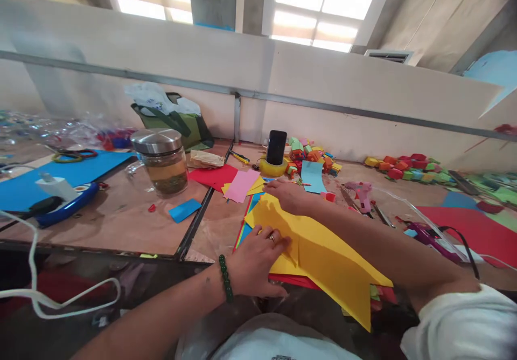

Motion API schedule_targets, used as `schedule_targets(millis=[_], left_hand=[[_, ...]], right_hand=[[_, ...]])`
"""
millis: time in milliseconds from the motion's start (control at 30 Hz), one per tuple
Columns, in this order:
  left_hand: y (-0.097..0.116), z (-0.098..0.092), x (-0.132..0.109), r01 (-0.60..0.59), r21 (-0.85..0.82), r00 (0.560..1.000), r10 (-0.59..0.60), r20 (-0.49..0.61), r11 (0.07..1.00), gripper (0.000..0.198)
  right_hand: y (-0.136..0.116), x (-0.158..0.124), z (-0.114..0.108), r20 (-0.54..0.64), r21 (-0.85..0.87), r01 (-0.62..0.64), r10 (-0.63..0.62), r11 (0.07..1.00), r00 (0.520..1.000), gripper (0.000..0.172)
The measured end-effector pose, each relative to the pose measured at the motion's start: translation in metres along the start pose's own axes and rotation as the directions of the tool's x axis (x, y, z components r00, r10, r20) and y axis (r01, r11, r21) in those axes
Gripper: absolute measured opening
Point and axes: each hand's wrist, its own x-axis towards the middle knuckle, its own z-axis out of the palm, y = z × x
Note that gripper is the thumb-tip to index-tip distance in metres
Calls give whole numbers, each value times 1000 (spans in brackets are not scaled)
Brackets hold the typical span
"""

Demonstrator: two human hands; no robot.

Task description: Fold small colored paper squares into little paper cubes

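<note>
A large yellow paper [331, 263] lies over a stack of coloured sheets, and its right end hangs past the table edge. My left hand [260, 260], with a ring and a green bead bracelet, rests on this paper with its fingers spread and thumb apart. Reaching across to the paper's far edge, my right hand [285, 194] is closed there with its fingers together; its fingertips are partly hidden. Beyond the hands lie a pink paper slip [241, 185] and a red sheet [212, 177]. Blue and red sheets show under the yellow one.
A glass mug [163, 168] with a metal lid stands left, near a blue paper piece [184, 210]. A phone [276, 147] stands on a yellow holder before piled paper blocks [313, 158]. At right are a pink glue gun [362, 194] and a cable [460, 236].
</note>
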Motion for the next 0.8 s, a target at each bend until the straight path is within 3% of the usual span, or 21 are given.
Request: schedule_targets(millis=[100,167,333,467,567,667,800], left_hand=[[1,-1,0,12,9,1000,-12,6,1000,89],[2,0,0,26,15,1000,-26,5,1000,88],[1,1,1,16,-2,1000,-16,-21,1000,87],[2,-6,1,51,3,998,-51,19,999,85],[4,-11,2,31,10,998,-32,60,999,86],[6,-16,3,-3,25,996,1,92,1000,85],[9,-27,3,-22,23,991,19,134,999,81]], right_hand=[[-15,-24,-4,103,38,105,-108,994,989,40],[-29,-33,-6,131,-12,114,-111,993,985,34],[-47,-10,-7,102,-110,102,-91,989,991,23],[-34,19,0,57,-28,52,-51,998,997,30],[-12,26,8,43,64,39,-42,997,998,41],[5,13,15,-43,312,17,-4,950,999,53],[2,-24,20,-74,370,87,-64,925,995,37]])
